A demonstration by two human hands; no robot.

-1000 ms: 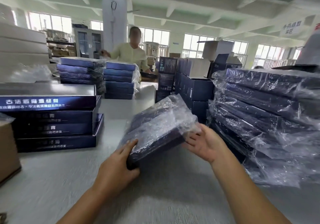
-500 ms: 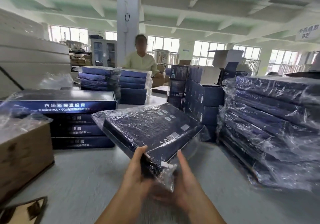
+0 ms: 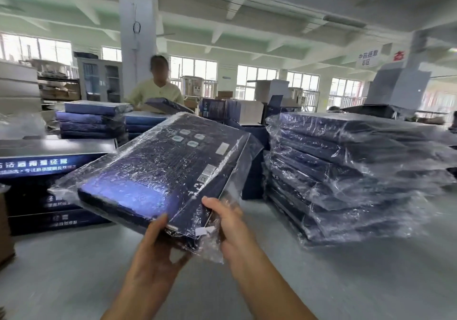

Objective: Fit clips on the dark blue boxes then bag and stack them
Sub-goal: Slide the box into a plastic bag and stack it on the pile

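A flat dark blue box in a clear plastic bag (image 3: 158,173) is held tilted in the air above the grey table (image 3: 346,282), its printed back face up. My left hand (image 3: 155,253) grips its near corner from below, thumb on the top face. My right hand (image 3: 230,223) holds the near right edge and the loose bag end. To the right stands a tall stack of bagged dark blue boxes (image 3: 346,171). On the left lies a stack of unbagged dark blue boxes (image 3: 49,176) with white lettering.
A person in a pale top (image 3: 155,92) works across the table with another box. More bagged stacks (image 3: 91,119) and upright blue cartons (image 3: 222,109) stand at the back. A brown carton (image 3: 5,233) sits at the left edge. A pillar rises behind.
The bagged box has been lifted higher and tilted more, and both hands have risen with it at its near end. The camera has tilted up a little.
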